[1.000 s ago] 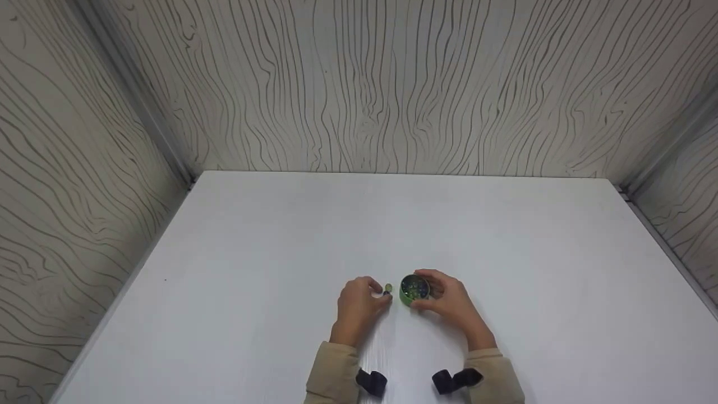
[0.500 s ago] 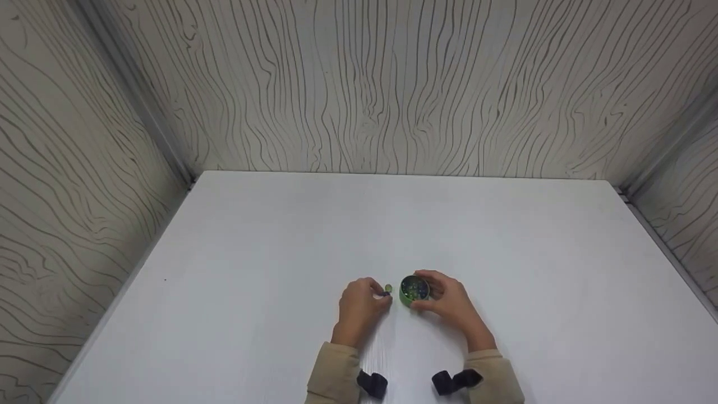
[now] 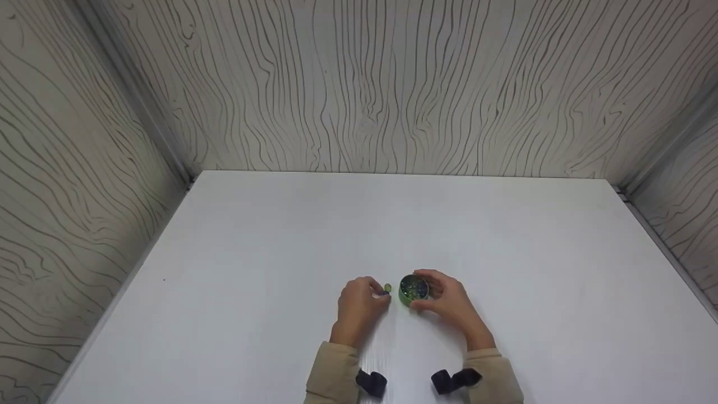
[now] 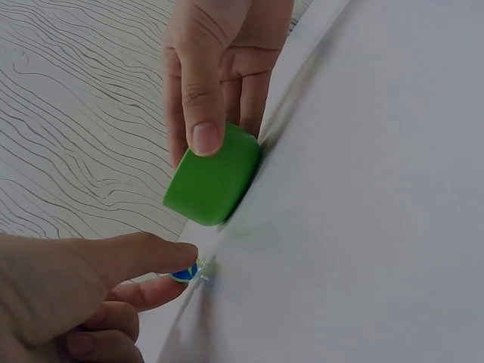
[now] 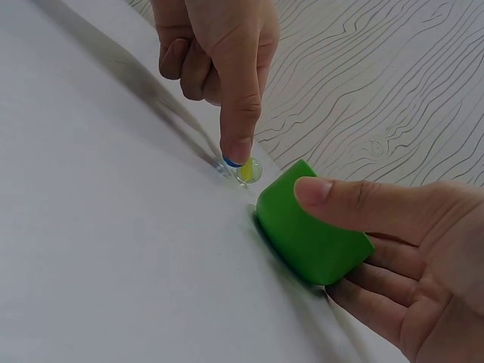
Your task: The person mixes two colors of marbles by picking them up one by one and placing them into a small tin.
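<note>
Thumb and forefinger of my left hand [image 3: 359, 306] pinch a blue glass marble [image 4: 184, 274] close over the white table. Right beside those fingertips lies a clear marble with a yellow-green swirl [image 5: 250, 171]. My right hand [image 3: 450, 303] grips a small green cup [image 5: 311, 231] from its right side, thumb on the near wall and fingers behind. In the head view the cup's mouth faces up, showing several green and dark blue marbles [image 3: 413, 288] inside. A narrow gap separates the cup from the left fingertips. In both wrist views the cup's contents are hidden.
The white table [image 3: 252, 241] spreads out on all sides of the hands. Wood-grain patterned panels [image 3: 364, 84] rise behind it and at both sides. Black wrist mounts [image 3: 372, 384] sit on the beige sleeves [image 3: 331, 373].
The left fingertips have closed in on the blue marble, which shows less between them now. The right hand and green cup stay nearly where they were.
</note>
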